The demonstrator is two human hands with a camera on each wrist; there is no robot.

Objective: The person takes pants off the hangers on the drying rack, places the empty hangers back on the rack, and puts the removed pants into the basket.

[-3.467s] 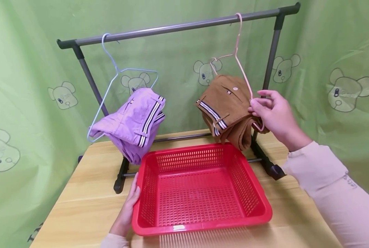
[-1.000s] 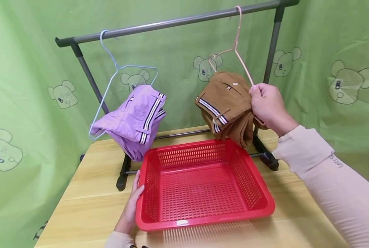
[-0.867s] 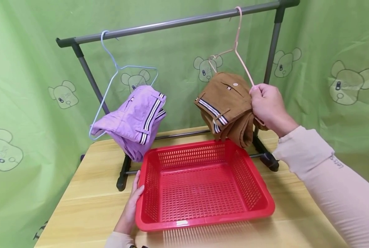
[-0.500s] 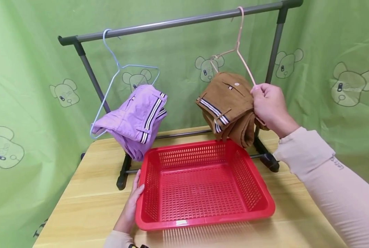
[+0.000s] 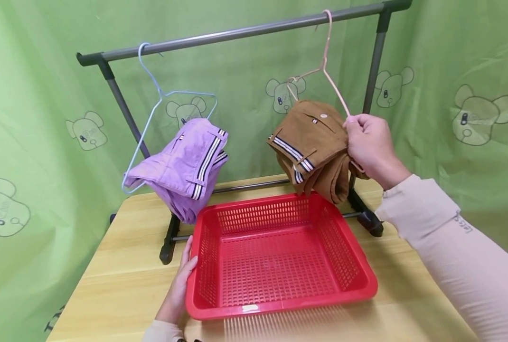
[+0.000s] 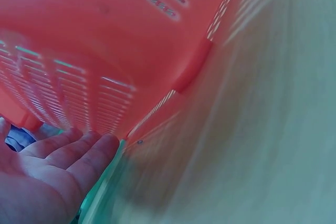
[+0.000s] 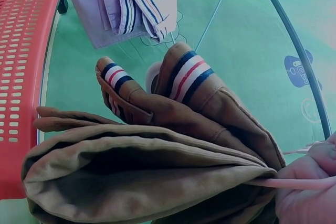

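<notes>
In the head view my left hand [image 5: 178,287] lies along the left side of the red plastic basket [image 5: 279,304], with its thumb at the rim. The left wrist view shows straight fingers [image 6: 92,161] against the slotted outer wall. My right hand [image 5: 371,147] pinches the right arm of a pink hanger [image 5: 335,88], beside folded brown trousers [image 5: 309,133] with a striped waistband. The hanger's hook sits on the rack's bar. In the right wrist view the pink bar [image 7: 294,183] runs from the fold of the trousers into my hand.
Purple trousers [image 5: 185,156] hang on a blue hanger [image 5: 149,118] at the left of the dark metal rack [image 5: 237,34]. The basket stands in front of the rack on a wooden table [image 5: 117,266]. A green curtain [image 5: 245,76] hangs behind.
Since the earliest frame my right hand has moved slightly up along the hanger's arm and its spread fingers have closed in. Over the last second almost nothing has moved.
</notes>
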